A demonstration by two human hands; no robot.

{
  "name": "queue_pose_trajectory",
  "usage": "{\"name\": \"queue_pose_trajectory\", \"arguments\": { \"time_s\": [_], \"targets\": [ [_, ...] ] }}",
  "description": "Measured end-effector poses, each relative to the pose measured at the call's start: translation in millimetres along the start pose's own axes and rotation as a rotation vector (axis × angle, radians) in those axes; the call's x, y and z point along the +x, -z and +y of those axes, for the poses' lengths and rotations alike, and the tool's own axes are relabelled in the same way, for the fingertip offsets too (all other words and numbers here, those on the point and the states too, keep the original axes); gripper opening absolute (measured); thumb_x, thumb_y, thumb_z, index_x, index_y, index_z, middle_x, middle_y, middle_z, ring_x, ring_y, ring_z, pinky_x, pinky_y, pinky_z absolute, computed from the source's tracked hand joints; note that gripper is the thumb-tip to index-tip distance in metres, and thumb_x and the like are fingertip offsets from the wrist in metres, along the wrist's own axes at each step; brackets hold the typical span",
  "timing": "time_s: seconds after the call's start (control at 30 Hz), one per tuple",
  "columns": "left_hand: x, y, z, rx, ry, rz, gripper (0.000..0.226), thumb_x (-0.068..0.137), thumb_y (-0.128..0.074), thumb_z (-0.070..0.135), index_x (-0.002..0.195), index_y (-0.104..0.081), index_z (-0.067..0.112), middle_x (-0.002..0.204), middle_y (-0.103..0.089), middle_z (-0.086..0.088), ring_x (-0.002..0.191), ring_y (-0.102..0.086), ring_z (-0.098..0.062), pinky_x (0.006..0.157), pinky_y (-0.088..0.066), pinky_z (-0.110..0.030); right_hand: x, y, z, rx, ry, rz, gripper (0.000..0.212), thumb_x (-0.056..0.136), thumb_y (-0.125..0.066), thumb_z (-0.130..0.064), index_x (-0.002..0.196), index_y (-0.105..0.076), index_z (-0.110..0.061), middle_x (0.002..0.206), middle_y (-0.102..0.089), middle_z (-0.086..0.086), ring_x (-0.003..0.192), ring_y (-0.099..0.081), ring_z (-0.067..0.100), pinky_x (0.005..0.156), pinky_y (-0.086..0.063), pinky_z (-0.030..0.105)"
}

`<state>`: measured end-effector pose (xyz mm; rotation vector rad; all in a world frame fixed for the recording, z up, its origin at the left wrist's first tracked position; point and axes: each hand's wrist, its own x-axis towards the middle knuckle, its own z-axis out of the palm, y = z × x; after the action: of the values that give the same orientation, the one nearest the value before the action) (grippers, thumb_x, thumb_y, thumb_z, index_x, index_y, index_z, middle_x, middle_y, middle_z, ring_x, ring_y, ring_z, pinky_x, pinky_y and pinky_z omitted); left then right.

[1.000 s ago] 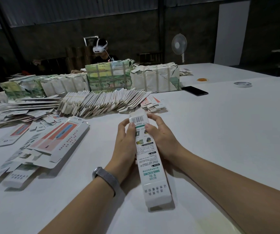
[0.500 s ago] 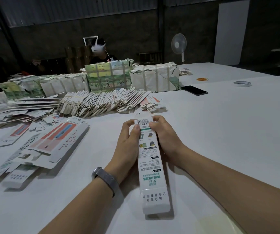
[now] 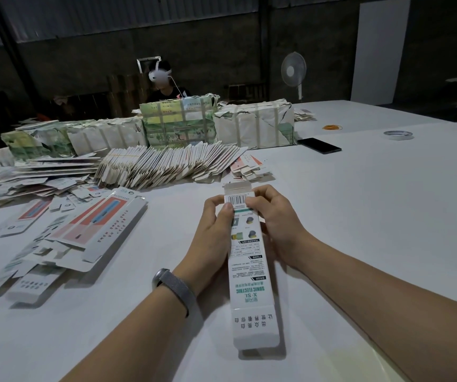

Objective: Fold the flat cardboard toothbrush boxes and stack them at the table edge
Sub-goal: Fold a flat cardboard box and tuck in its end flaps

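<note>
A long white toothbrush box (image 3: 252, 285) with green print lies lengthwise on the white table (image 3: 373, 216) in front of me, its barcode end pointing away. My left hand (image 3: 213, 235) grips its far left side, thumb on the barcode panel. My right hand (image 3: 277, 224) grips the far right side, fingers curled over the top end, where a small flap (image 3: 235, 187) stands open. A fan of flat white boxes (image 3: 166, 166) lies behind. Loose flat boxes (image 3: 64, 235) are scattered at the left.
Wrapped bundles (image 3: 180, 122) line the back of the table, with a seated person (image 3: 164, 84) behind them. A black phone (image 3: 319, 146), a tape roll (image 3: 398, 135) and rubber bands (image 3: 332, 127) lie at the right. A fan (image 3: 293, 71) stands beyond.
Both hands have slid slightly toward the box's far end, and the top flap now sticks up past my fingers. The box has stayed in place.
</note>
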<state>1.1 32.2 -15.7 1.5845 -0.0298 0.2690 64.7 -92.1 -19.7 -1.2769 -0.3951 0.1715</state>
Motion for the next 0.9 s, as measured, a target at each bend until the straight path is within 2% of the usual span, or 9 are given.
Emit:
{"name": "queue_pose_trajectory", "arguments": {
  "time_s": [0.07, 0.17, 0.3, 0.4, 0.57, 0.63, 0.73, 0.83, 0.9],
  "targets": [
    [-0.7, 0.0, 0.9, -0.018, 0.019, -0.002, 0.009, 0.110, -0.038, 0.032, 0.116, -0.042, 0.028, 0.071, -0.075, 0.004, 0.060, -0.070, -0.010, 0.050, -0.051, -0.021, -1.0, 0.7, 0.2, 0.013, 0.024, -0.002, 0.003, 0.085, -0.065, -0.025, 0.087, -0.062, -0.027, 0.092, -0.071, 0.008, 0.072, -0.071, 0.021, 0.054, -0.056, 0.030],
    [0.0, 0.6, 1.0, -0.032, 0.036, 0.011, 0.009, 0.109, -0.039, 0.033, 0.117, -0.040, 0.029, 0.071, -0.076, 0.005, 0.059, -0.070, -0.010, 0.049, -0.051, -0.021, -2.2, 1.7, -0.7, 0.014, 0.050, 0.005, 0.023, 0.095, -0.062, -0.017, 0.084, -0.059, -0.036, 0.091, -0.070, 0.000, 0.073, -0.069, 0.019, 0.052, -0.054, 0.030],
    [2.4, 0.7, -1.3, -0.035, 0.034, 0.019, 0.018, 0.109, -0.041, 0.032, 0.126, -0.043, 0.027, 0.081, -0.078, 0.005, 0.068, -0.073, -0.010, 0.053, -0.053, -0.020, -4.4, 1.2, -2.8, 0.028, 0.052, -0.003, 0.019, 0.099, -0.057, -0.009, 0.097, -0.048, -0.026, 0.084, -0.072, -0.004, 0.068, -0.068, 0.016, 0.047, -0.051, 0.026],
    [3.7, 0.7, -2.5, -0.032, 0.001, 0.017, 0.022, 0.109, -0.041, 0.026, 0.129, -0.048, 0.020, 0.081, -0.077, 0.006, 0.068, -0.072, -0.008, 0.055, -0.052, -0.020, -5.1, 0.3, -3.4, 0.007, 0.049, -0.008, 0.018, 0.099, -0.056, -0.008, 0.101, -0.048, -0.024, 0.080, -0.072, -0.006, 0.067, -0.068, 0.014, 0.050, -0.052, 0.026],
    [3.5, 2.7, 0.4, -0.080, 0.005, 0.004, 0.017, 0.108, -0.044, 0.025, 0.123, -0.051, 0.021, 0.080, -0.076, -0.002, 0.065, -0.071, -0.014, 0.053, -0.053, -0.024, -4.9, -0.2, -3.7, -0.021, 0.046, -0.013, 0.019, 0.099, -0.055, -0.008, 0.108, -0.055, -0.025, 0.083, -0.073, -0.006, 0.068, -0.069, 0.013, 0.053, -0.054, 0.027],
    [2.0, 2.6, 1.9, -0.098, 0.007, -0.004, 0.017, 0.108, -0.045, 0.025, 0.123, -0.051, 0.021, 0.081, -0.076, -0.003, 0.065, -0.071, -0.016, 0.052, -0.053, -0.025, -5.6, -1.2, -4.7, -0.019, 0.042, -0.019, 0.021, 0.099, -0.055, -0.009, 0.105, -0.061, -0.028, 0.085, -0.073, -0.006, 0.070, -0.068, 0.013, 0.054, -0.054, 0.026],
    [0.9, 1.5, 2.9, -0.083, 0.000, -0.013, 0.016, 0.108, -0.045, 0.024, 0.122, -0.052, 0.022, 0.083, -0.075, -0.005, 0.066, -0.070, -0.017, 0.055, -0.054, -0.026, -5.3, -3.1, -5.4, -0.008, 0.012, -0.029, 0.027, 0.098, -0.055, -0.016, 0.087, -0.070, -0.035, 0.088, -0.072, 0.001, 0.073, -0.066, 0.018, 0.059, -0.054, 0.030],
    [0.4, -1.5, 2.2, 0.012, -0.019, -0.039, 0.014, 0.108, -0.044, 0.022, 0.119, -0.053, 0.024, 0.086, -0.074, -0.007, 0.067, -0.069, -0.016, 0.061, -0.053, -0.028, -5.0, -4.2, -6.6, 0.037, 0.018, -0.016, 0.013, 0.088, -0.062, -0.030, 0.077, -0.069, -0.030, 0.083, -0.068, 0.009, 0.070, -0.064, 0.026, 0.067, -0.053, 0.038],
    [0.1, -3.0, 1.4, 0.085, -0.036, -0.064, 0.013, 0.109, -0.043, 0.022, 0.115, -0.053, 0.027, 0.085, -0.073, -0.004, 0.067, -0.068, -0.014, 0.061, -0.052, -0.026, -3.6, -3.6, -6.0, 0.047, 0.022, 0.004, 0.014, 0.087, -0.065, -0.030, 0.073, -0.067, -0.027, 0.076, -0.068, 0.007, 0.064, -0.063, 0.023, 0.066, -0.053, 0.038]
  ]
}}
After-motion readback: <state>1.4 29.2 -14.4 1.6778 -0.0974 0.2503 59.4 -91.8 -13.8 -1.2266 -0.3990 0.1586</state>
